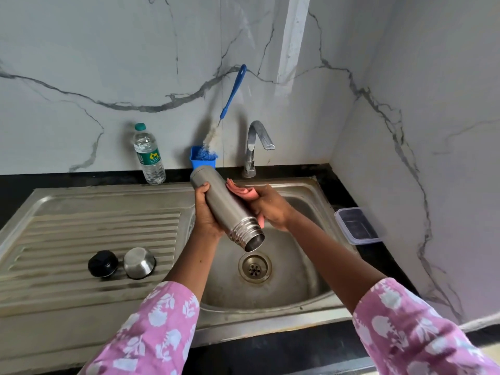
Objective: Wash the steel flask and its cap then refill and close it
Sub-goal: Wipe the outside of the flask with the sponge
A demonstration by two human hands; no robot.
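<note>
On the drainboard (81,226) at left sit the black stopper (102,263) and steel cup (139,263). They are well apart from the flask (224,207), which the left grip (207,212) wraps from below. Its long axis slants, base up toward the wall (108,50), open mouth down over the drain (255,267). The right grip (270,209) holds a pink cloth (240,192) against the flask's far side. Below is a steel sink (297,266) set in a black tabletop (270,355).

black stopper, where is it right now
In the head view the black stopper lies on the ribbed draining board, left of the sink basin, with the steel cup close beside it on its right.
</note>
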